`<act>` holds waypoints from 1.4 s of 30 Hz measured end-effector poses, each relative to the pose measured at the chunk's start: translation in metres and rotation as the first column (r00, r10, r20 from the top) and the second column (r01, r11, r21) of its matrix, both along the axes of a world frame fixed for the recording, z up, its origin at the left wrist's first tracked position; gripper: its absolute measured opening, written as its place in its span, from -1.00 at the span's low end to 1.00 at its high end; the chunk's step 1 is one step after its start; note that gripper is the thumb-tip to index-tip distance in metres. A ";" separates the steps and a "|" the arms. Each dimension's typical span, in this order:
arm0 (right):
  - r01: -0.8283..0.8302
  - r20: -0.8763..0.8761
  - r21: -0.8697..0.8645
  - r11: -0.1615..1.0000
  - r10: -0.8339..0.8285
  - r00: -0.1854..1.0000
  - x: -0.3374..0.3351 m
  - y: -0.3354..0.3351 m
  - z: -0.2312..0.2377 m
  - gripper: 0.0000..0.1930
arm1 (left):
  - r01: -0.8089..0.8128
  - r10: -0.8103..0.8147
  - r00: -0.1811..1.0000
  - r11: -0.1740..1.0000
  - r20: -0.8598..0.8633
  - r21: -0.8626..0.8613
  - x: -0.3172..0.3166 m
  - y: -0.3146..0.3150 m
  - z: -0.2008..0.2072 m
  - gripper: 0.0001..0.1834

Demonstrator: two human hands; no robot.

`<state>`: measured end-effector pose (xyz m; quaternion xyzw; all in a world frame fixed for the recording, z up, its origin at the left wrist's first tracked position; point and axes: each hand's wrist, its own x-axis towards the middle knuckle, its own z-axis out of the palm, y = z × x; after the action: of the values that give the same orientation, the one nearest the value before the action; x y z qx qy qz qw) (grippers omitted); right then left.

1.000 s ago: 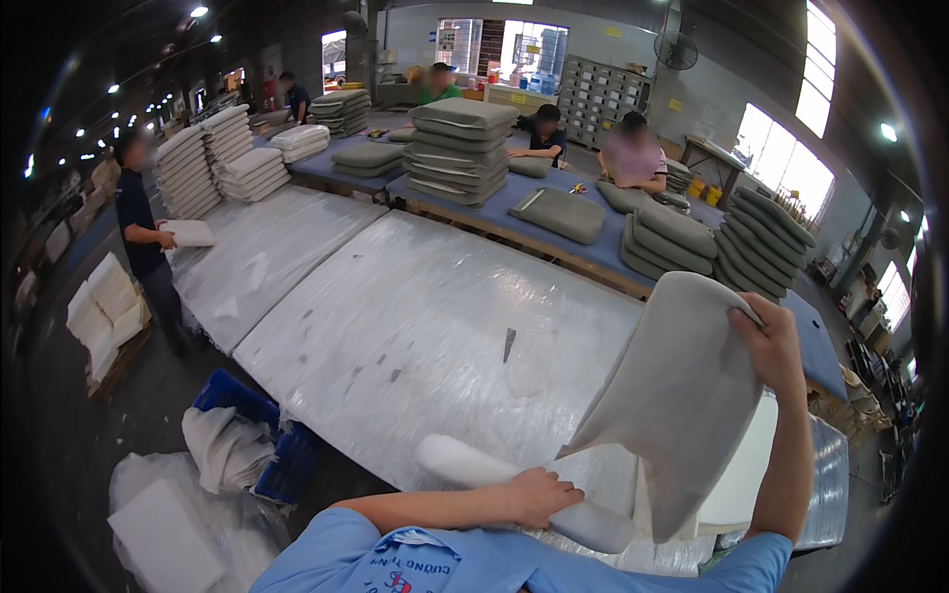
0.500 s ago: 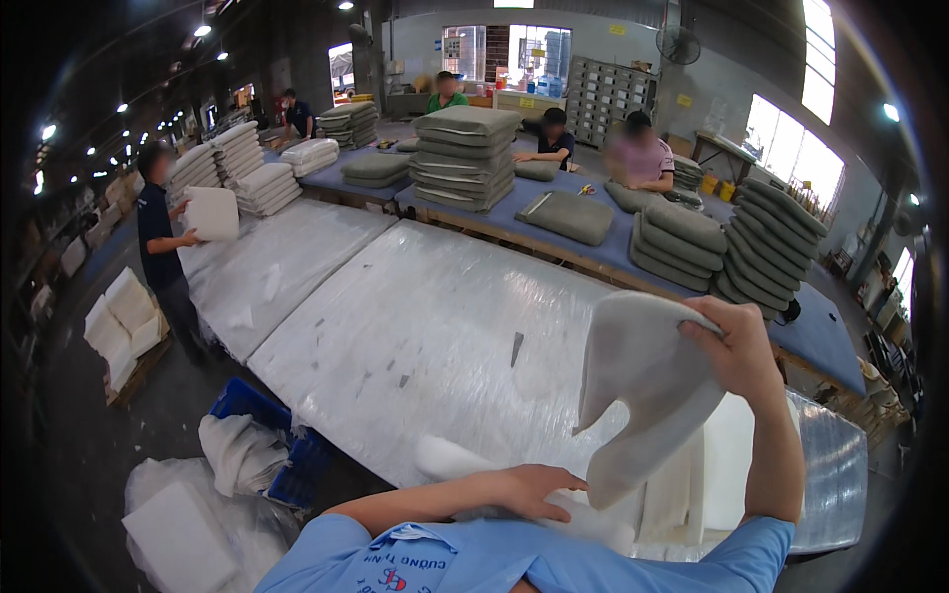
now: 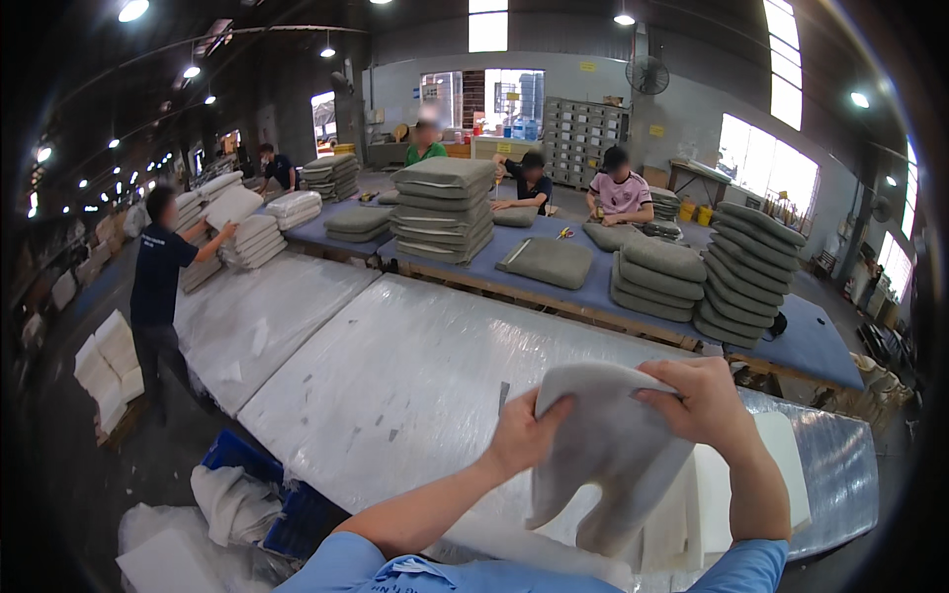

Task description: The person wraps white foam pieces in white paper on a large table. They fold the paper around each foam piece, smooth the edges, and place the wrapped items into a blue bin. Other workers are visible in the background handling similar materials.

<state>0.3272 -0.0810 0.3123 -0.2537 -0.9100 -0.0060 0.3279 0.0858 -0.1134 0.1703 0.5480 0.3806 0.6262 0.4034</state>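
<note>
A soft, pale grey-white padding sheet (image 3: 613, 425) hangs upright in front of me above the wrapped table, with a rounded notch in its lower edge. My left hand (image 3: 524, 425) pinches its upper left edge. At the upper right edge my right hand (image 3: 697, 395) is closed on it, fingers over the top. Below and to the right of the sheet lie white foam pieces (image 3: 736, 484), partly hidden by my right forearm. More white padding (image 3: 534, 553) rests along the near edge, mostly covered by my left arm and the hanging sheet.
The plastic-wrapped table (image 3: 395, 366) bears several small dark scraps. Behind it, a blue worktable (image 3: 465, 282) carries stacked grey cushions (image 3: 445, 208), with people working beyond. At left a co-worker (image 3: 163, 262) handles a white cushion. A blue crate (image 3: 237, 460) holds white cloth.
My left hand has risen from the near table edge and taken hold of the sheet. My right hand has shifted slightly left and lower in view. The co-worker's cushion is now at the white stack.
</note>
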 end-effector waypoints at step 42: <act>0.318 -0.461 0.076 0.945 -0.249 0.852 0.011 -0.008 0.058 -0.83 | 0.712 -0.259 0.686 0.430 0.680 -0.555 -0.013 0.023 -0.102 -0.16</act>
<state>0.3385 -0.0892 0.3699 -0.3546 -0.7600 -0.0646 0.5409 0.0727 -0.0904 0.0683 0.2171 0.3135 0.3563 0.8530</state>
